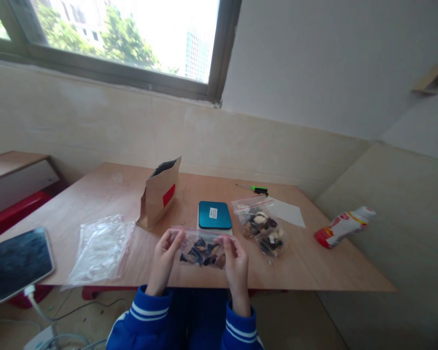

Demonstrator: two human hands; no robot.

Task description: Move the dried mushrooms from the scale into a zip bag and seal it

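Note:
Between my two hands stretches a clear zip-lock bag (199, 250) with dark and brown dried pieces inside. My left hand (165, 253) pinches its upper left corner, and my right hand (237, 257) pinches the upper right one, thumbs on top. Just beyond the bag lies a kitchen scale (214, 215) with a blue-green top and a white label. To the right rest filled zip-lock bags (261, 221) holding dark and pale dried pieces. An open brown paper bag (159, 194) with a red patch stands to the left of the scale.
Flat clear plastic bags (98, 248) lie on the wooden table (299, 265) at left, beside a tablet (24, 262) with a cable plugged in. A screwdriver (257, 189), white paper (286, 211) and a white-and-red bottle (343, 227) are at right. A wall borders the back.

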